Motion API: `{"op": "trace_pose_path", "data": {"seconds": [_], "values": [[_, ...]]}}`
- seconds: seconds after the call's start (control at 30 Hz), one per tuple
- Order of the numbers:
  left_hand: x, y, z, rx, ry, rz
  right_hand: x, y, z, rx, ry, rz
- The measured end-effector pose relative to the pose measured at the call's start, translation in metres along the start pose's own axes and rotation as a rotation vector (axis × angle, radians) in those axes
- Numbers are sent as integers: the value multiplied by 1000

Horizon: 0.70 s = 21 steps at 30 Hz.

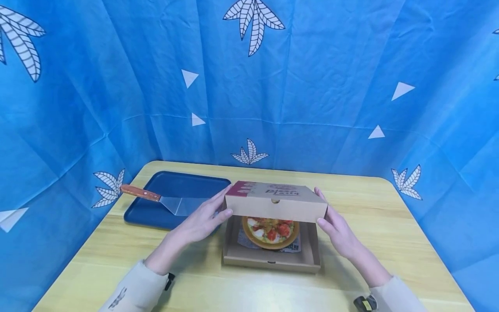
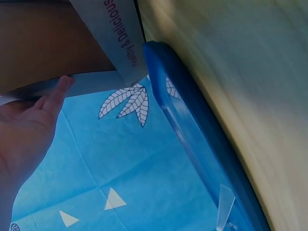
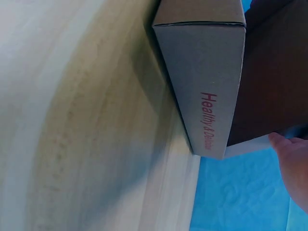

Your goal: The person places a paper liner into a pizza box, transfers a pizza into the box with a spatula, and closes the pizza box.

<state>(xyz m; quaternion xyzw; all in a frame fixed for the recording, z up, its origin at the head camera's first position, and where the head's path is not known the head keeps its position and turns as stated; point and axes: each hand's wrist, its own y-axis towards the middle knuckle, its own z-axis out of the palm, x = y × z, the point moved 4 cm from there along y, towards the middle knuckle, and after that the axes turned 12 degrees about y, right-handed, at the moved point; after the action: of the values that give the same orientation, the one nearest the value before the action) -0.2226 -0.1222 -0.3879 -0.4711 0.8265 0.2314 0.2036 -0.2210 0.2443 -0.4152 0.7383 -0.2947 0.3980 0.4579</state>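
Observation:
In the head view a cardboard pizza box (image 1: 271, 265) stands with its lid (image 1: 273, 208) partly raised. Inside, a round pizza (image 1: 273, 232) lies on printed paper (image 1: 293, 246), its far part hidden under the lid. My left hand (image 1: 202, 221) holds the lid's left side, thumb by the front corner. On the opposite side my right hand (image 1: 339, 229) grips the lid, its thumb close to the lower front corner. The left wrist view has the left hand's fingers (image 2: 53, 103) along the lid's edge. A right thumb (image 3: 284, 144) meets that edge in the right wrist view.
Left of the box is a dark blue tray (image 1: 187, 182). Across it lies a spatula with a wooden handle (image 1: 140, 192) that juts past the tray's left rim. A blue patterned curtain (image 1: 331, 86) surrounds the light wooden table (image 1: 370, 208) at the back and sides.

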Motion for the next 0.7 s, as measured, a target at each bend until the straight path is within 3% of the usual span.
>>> {"op": "trace_pose_path", "data": {"seconds": [0.23,0.43,0.7], "values": [[-3,-7,7,12,20,-27,2,-8,4,32,44,-34],[-3,-12,11,17,27,-37,6,-13,5,45,-6,-46],[-2,-20,16,61,44,-79,6,-21,5,66,-66,0]]}}
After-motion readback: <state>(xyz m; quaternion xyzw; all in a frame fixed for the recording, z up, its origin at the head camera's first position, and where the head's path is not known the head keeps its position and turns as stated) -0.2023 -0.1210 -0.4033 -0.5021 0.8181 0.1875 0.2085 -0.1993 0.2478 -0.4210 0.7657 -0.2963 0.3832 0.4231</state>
